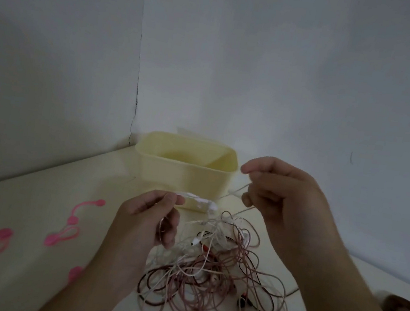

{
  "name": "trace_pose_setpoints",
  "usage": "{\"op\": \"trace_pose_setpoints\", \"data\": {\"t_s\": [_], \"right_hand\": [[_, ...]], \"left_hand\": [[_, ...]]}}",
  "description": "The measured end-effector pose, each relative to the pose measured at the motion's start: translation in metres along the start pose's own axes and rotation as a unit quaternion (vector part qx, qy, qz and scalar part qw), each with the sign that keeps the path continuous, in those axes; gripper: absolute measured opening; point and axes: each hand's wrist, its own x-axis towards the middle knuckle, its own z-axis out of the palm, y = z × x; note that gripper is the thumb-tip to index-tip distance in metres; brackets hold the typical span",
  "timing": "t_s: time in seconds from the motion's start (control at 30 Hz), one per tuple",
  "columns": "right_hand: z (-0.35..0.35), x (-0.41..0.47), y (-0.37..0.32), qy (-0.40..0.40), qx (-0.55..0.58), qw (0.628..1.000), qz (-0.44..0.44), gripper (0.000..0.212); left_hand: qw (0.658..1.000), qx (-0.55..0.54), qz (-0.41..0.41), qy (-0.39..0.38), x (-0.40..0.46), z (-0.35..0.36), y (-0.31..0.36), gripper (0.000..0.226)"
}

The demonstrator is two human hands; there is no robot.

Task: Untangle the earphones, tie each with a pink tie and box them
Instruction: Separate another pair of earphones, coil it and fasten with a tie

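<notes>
Pinched between thumb and forefinger of the left hand: one white earphone end with its thin white cord, raised above the tangled heap of white, pink and dark-red earphone cords. The right hand, fingers curled, pinches a pale strand of the same lead higher up, just right of the heap's top. Likely purpose: holding one lead taut between two points so its path through the knot can be traced and drawn free.

Heap: loose loops lying on the pale cream tabletop, directly below and between both hands. White, pink and dark cords are interlaced; how many sets it holds cannot be told. A few small earbud or plug ends show among the loops. Untangling appears at an early stage; no set lies apart or bundled.

Beyond the heap: pale yellow rounded plastic box, open-topped and apparently empty, standing against the corner of the grey walls. Placed within reach, presumably to receive tied sets.

Left of the heap, well apart: several bright pink rubbery ties with bulbous ends, scattered flat on the tabletop, none in use. Laid out singly, presumably for easy picking.

Right of the heap, at the picture's edge: a dark brown object, only partly seen, not identifiable.
</notes>
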Motion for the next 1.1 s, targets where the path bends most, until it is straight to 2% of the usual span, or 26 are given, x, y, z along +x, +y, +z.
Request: {"op": "trace_pose_setpoints", "data": {"t_s": [0.1, 0.37, 0.47, 0.6, 0.7, 0.77, 0.87, 0.93, 1.03, 1.1], "right_hand": [[-0.004, 0.0, -0.006, 0.004, 0.098, 0.995, 0.007, 0.03], [-0.014, 0.001, -0.011, -0.043, 0.094, 0.993, -0.051, 0.043], [-0.014, 0.0, -0.011, -0.074, 0.021, 0.996, -0.038, 0.036], [-0.005, -0.003, -0.003, -0.116, -0.166, 0.979, -0.012, 0.028], [0.001, -0.005, 0.003, -0.174, -0.296, 0.939, 0.032, 0.015], [0.003, -0.004, 0.005, -0.191, -0.37, 0.907, 0.058, 0.015], [0.002, -0.002, 0.011, -0.111, -0.487, 0.866, 0.028, 0.016], [0.003, -0.001, 0.013, -0.062, -0.505, 0.861, -0.018, 0.009], [0.009, -0.002, 0.019, -0.123, -0.443, 0.888, -0.028, 0.024], [0.014, -0.004, 0.024, -0.136, -0.435, 0.889, -0.042, 0.015]], "left_hand": [[1.0, 0.004, 0.001, 0.004, 0.001, -0.001, -0.002, 0.021], [1.0, 0.005, -0.01, 0.02, 0.003, -0.005, -0.002, 0.021], [1.0, 0.023, -0.003, 0.012, 0.001, -0.002, 0.0, 0.022], [0.999, 0.041, -0.001, -0.008, -0.003, 0.003, 0.001, 0.025], [0.999, 0.045, 0.004, -0.01, -0.004, 0.004, 0.001, 0.024], [0.999, 0.042, 0.012, -0.013, -0.005, 0.004, 0.003, 0.024], [0.998, 0.039, 0.022, -0.032, -0.007, 0.005, 0.008, 0.02], [0.997, 0.049, 0.028, -0.056, -0.01, 0.007, 0.012, 0.019], [0.994, 0.059, 0.037, -0.085, -0.014, 0.011, 0.015, 0.021], [0.993, 0.061, 0.042, -0.092, -0.016, 0.012, 0.016, 0.019]]}}
